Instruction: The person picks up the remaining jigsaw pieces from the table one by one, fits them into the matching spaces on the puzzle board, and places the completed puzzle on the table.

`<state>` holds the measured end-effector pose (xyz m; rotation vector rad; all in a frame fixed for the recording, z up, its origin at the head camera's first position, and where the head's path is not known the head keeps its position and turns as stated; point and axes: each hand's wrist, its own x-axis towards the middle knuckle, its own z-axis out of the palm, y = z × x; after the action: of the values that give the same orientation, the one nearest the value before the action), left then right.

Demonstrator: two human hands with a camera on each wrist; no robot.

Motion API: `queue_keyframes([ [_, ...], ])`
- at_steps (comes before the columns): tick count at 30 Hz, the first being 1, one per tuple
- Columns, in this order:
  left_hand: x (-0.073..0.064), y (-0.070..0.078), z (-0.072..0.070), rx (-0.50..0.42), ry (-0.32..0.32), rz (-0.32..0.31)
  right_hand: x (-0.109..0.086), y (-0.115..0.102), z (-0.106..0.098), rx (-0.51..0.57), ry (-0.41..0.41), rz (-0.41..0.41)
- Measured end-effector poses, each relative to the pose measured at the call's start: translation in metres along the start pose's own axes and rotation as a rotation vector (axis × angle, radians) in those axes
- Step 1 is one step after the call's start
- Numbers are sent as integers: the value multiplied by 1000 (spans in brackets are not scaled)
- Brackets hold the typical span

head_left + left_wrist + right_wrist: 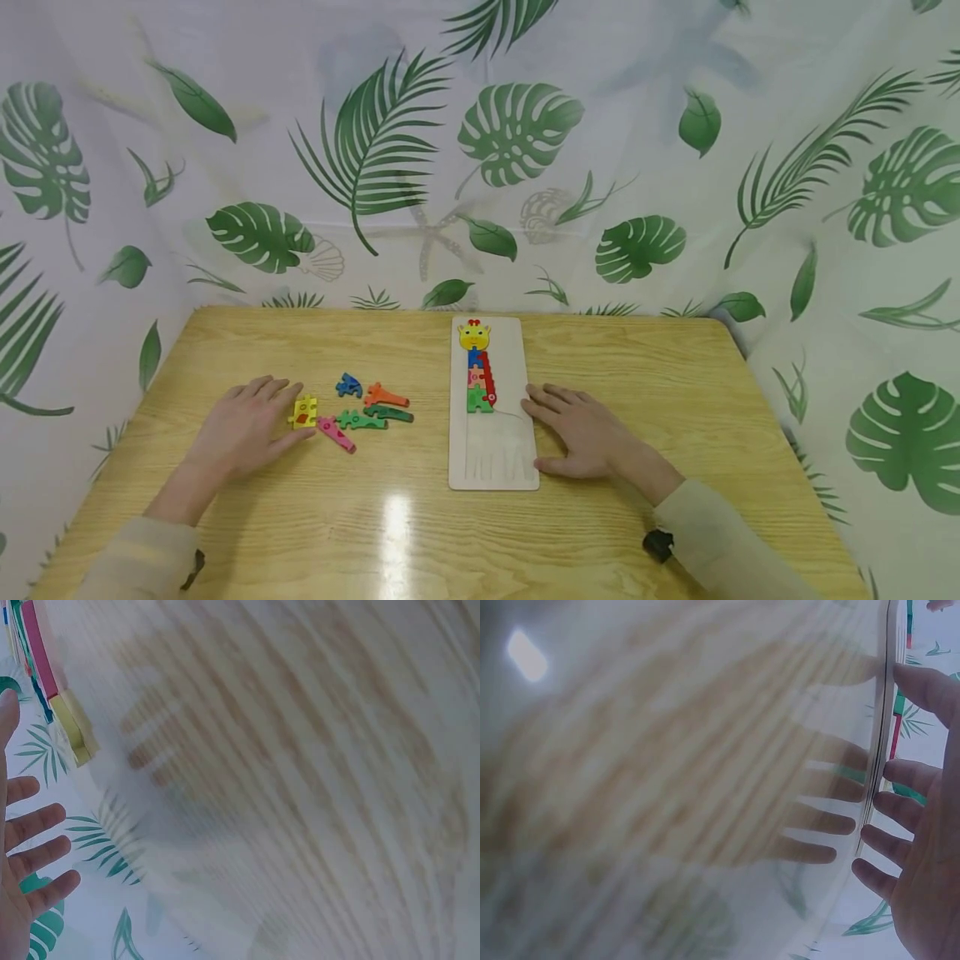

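Note:
A pale wooden puzzle board [498, 450] lies on the table, with a yellow giraffe head [474, 336], neck pieces and a red mane piece [488, 379] set in its upper part. Its lower part is a bare recess. My right hand [581, 429] rests at the board's right edge, fingers extended; the right wrist view shows the fingertips [889, 806] along that edge. To the left, my left hand [243, 425] lies with fingers spread beside a yellow puzzle piece [303, 414]. That piece sits between thumb and index finger; whether they touch it I cannot tell.
Loose pieces lie between the left hand and the board: a blue one [348, 385], an orange one [388, 395], a pink one [337, 435] and green ones [363, 421]. A leaf-patterned cloth [517, 250] hangs behind the wooden table [360, 517].

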<state>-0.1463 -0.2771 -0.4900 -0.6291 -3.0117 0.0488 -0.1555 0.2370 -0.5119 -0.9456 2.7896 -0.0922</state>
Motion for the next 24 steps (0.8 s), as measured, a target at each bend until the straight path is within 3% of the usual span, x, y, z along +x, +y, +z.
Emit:
queue_keyframes([
  [13, 0, -4, 15, -9, -4, -22, 0, 0, 1, -2, 7, -7],
  [24, 0, -2, 14, 36, 13, -20, 1, 1, 1, -4, 1, -9],
])
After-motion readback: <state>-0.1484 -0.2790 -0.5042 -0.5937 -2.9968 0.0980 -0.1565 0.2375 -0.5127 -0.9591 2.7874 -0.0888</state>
